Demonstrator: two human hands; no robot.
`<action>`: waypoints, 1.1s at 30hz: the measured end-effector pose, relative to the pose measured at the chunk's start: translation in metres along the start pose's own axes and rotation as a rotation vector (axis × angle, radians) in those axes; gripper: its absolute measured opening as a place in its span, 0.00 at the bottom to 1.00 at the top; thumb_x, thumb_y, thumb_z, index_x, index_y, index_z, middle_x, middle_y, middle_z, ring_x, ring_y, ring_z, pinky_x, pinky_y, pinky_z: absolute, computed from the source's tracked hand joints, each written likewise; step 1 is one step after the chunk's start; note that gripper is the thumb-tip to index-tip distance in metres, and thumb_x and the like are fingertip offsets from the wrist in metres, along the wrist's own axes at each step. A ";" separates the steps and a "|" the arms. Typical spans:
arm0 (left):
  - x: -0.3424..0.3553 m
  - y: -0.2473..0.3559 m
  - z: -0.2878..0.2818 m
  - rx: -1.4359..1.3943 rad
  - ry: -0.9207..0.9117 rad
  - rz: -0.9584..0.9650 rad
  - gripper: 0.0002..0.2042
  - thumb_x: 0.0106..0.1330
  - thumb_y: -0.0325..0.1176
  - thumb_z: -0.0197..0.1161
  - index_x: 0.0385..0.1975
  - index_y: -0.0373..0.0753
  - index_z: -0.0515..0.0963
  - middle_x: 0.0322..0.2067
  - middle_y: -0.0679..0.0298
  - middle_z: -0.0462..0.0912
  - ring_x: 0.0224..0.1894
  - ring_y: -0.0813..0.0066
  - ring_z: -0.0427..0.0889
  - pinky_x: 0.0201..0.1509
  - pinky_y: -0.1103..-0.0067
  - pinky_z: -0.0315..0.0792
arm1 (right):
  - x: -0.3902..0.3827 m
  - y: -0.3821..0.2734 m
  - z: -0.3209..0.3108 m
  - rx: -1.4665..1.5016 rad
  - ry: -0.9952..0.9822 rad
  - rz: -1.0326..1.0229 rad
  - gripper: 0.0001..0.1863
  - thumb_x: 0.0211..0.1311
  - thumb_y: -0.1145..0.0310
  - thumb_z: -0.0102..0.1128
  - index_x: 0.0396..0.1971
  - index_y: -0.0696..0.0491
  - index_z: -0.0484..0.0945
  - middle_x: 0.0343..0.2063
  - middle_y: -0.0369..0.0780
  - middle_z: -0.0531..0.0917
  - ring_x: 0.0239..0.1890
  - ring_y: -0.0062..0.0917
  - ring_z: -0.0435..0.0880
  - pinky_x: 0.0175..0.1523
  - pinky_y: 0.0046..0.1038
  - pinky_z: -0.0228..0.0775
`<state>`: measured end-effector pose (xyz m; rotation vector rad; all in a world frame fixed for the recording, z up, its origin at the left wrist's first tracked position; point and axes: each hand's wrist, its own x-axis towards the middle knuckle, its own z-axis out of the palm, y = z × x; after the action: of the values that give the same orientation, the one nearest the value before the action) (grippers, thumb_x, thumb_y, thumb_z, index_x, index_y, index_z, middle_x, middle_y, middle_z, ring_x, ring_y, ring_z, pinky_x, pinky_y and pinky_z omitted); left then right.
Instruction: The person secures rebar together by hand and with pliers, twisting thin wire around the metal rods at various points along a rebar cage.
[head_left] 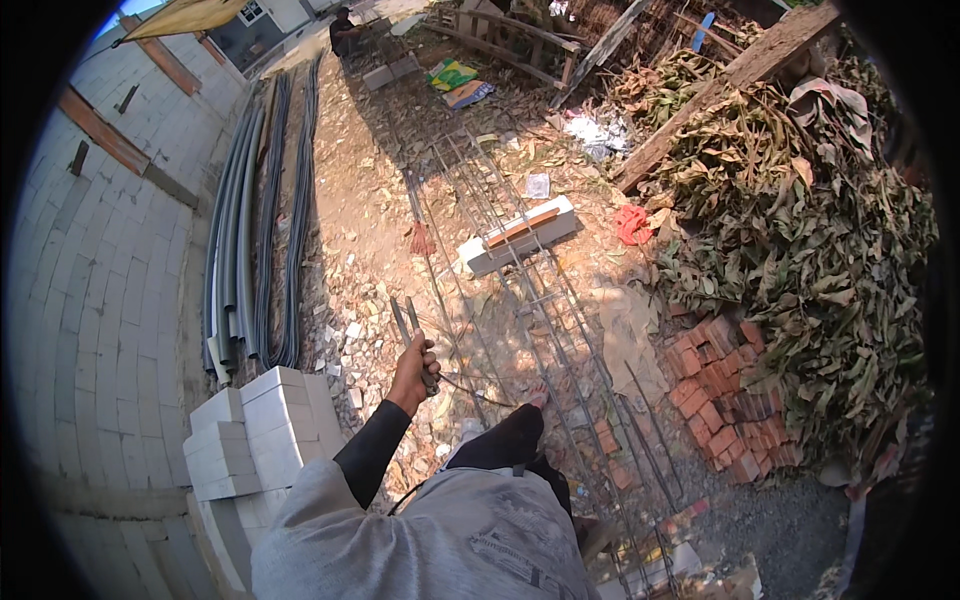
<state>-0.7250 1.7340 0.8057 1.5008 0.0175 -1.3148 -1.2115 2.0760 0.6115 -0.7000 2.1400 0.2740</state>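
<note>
My left hand [412, 372], at the end of a black sleeve, is closed around a two-pronged dark metal piece [404, 318]. Its two straight prongs stick up past my fingers; the exact kind is unclear. A thin dark strand runs from beside this hand toward my leg. Just to the right lies a long rebar cage [545, 300] of parallel rods with cross ties. It rests across a white block [520, 236] topped by a reddish-brown strip [522, 228]. My right hand is out of the picture.
Grey pipes [235, 230] and dark rods lie along the block wall [110, 300] at left. White blocks [285, 425] are stacked near my left side. Red bricks [722, 395] and dry leafy branches [800, 230] fill the right. A person [345, 35] sits far off.
</note>
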 end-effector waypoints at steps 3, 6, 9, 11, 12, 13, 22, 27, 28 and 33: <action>0.001 0.007 -0.015 -0.020 0.008 0.044 0.21 0.73 0.59 0.52 0.36 0.46 0.68 0.17 0.76 0.58 0.19 0.80 0.62 0.22 0.79 0.57 | -0.001 0.003 -0.001 -0.011 0.000 -0.004 0.41 0.48 0.36 0.66 0.43 0.64 0.80 0.44 0.57 0.83 0.50 0.52 0.81 0.54 0.46 0.73; 0.003 0.017 -0.025 -0.048 0.026 0.048 0.20 0.73 0.58 0.52 0.36 0.45 0.68 0.17 0.76 0.57 0.18 0.80 0.62 0.22 0.79 0.57 | -0.006 0.007 -0.001 -0.026 -0.004 -0.004 0.41 0.47 0.35 0.66 0.44 0.63 0.80 0.45 0.56 0.83 0.51 0.52 0.81 0.55 0.46 0.72; 0.018 0.027 -0.037 -0.072 0.056 0.051 0.20 0.73 0.58 0.52 0.36 0.46 0.67 0.17 0.76 0.56 0.18 0.80 0.60 0.21 0.79 0.56 | -0.011 0.003 0.002 -0.037 0.016 -0.006 0.41 0.46 0.35 0.66 0.44 0.62 0.80 0.46 0.56 0.83 0.52 0.52 0.81 0.56 0.46 0.72; 0.031 0.032 -0.039 -0.075 0.084 0.049 0.20 0.73 0.58 0.52 0.36 0.47 0.66 0.17 0.76 0.55 0.17 0.81 0.58 0.20 0.79 0.55 | -0.024 -0.007 0.003 -0.020 0.058 0.057 0.41 0.47 0.36 0.67 0.47 0.60 0.80 0.48 0.56 0.82 0.54 0.51 0.80 0.57 0.46 0.71; 0.037 0.038 -0.035 -0.071 0.090 0.041 0.20 0.73 0.58 0.52 0.36 0.47 0.66 0.17 0.76 0.55 0.17 0.81 0.58 0.20 0.79 0.55 | -0.034 -0.016 -0.002 -0.018 0.043 0.116 0.41 0.47 0.37 0.67 0.49 0.60 0.79 0.48 0.55 0.83 0.54 0.50 0.80 0.57 0.46 0.71; 0.042 0.043 -0.032 -0.066 0.123 0.034 0.20 0.73 0.58 0.52 0.36 0.46 0.66 0.17 0.76 0.56 0.18 0.81 0.58 0.20 0.79 0.55 | -0.041 -0.028 -0.005 -0.019 0.027 0.179 0.41 0.48 0.38 0.68 0.52 0.59 0.78 0.47 0.54 0.83 0.53 0.50 0.81 0.57 0.46 0.71; 0.146 0.129 -0.005 -0.021 0.041 0.002 0.18 0.73 0.56 0.55 0.35 0.46 0.68 0.17 0.76 0.53 0.18 0.81 0.55 0.22 0.81 0.54 | -0.086 -0.116 0.001 0.091 -0.052 0.256 0.46 0.47 0.30 0.66 0.45 0.64 0.81 0.43 0.57 0.84 0.51 0.51 0.82 0.53 0.46 0.73; 0.196 0.142 0.016 -0.005 0.005 -0.032 0.18 0.74 0.55 0.55 0.34 0.45 0.67 0.18 0.75 0.54 0.19 0.81 0.56 0.22 0.80 0.56 | -0.136 -0.163 0.003 0.255 -0.090 0.348 0.46 0.47 0.33 0.66 0.45 0.67 0.80 0.44 0.58 0.84 0.52 0.51 0.81 0.56 0.43 0.72; 0.203 0.145 0.019 0.005 0.005 -0.029 0.18 0.74 0.55 0.55 0.34 0.45 0.68 0.18 0.75 0.54 0.19 0.81 0.56 0.23 0.80 0.56 | -0.138 -0.166 0.011 0.253 -0.090 0.356 0.46 0.47 0.33 0.66 0.45 0.67 0.80 0.44 0.58 0.84 0.52 0.51 0.81 0.56 0.43 0.72; 0.207 0.153 0.037 0.049 -0.008 -0.051 0.18 0.74 0.54 0.55 0.32 0.46 0.66 0.18 0.76 0.53 0.19 0.82 0.56 0.22 0.82 0.55 | -0.149 -0.152 0.045 0.238 -0.115 0.379 0.43 0.48 0.37 0.66 0.44 0.68 0.80 0.45 0.59 0.83 0.52 0.51 0.82 0.56 0.42 0.72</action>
<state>-0.5777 1.5229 0.7701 1.5448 0.0189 -1.3712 -1.0227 2.0279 0.7082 -0.1355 2.1381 0.2477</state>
